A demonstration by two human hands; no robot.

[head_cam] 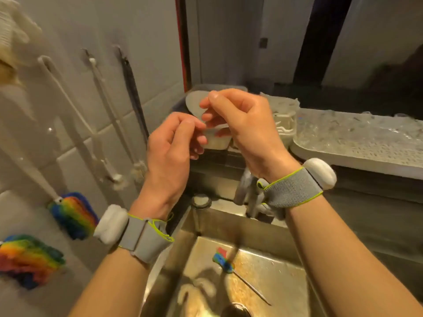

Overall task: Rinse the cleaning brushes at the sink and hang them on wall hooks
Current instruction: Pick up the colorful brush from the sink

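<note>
Both hands are raised close together above the steel sink. My left hand has its thumb pressed to curled fingers. My right hand is curled too, and I see nothing held in either. A small rainbow brush with a thin wire handle lies in the sink basin below. On the tiled wall at the left hang a rainbow brush on a long white handle, two thin bottle brushes, and another rainbow brush lower down.
A faucet stands behind the sink, under my right wrist. White containers sit on the back ledge just beyond my fingers. A textured drying mat with clear items covers the counter at the right. A pale sponge hangs top left.
</note>
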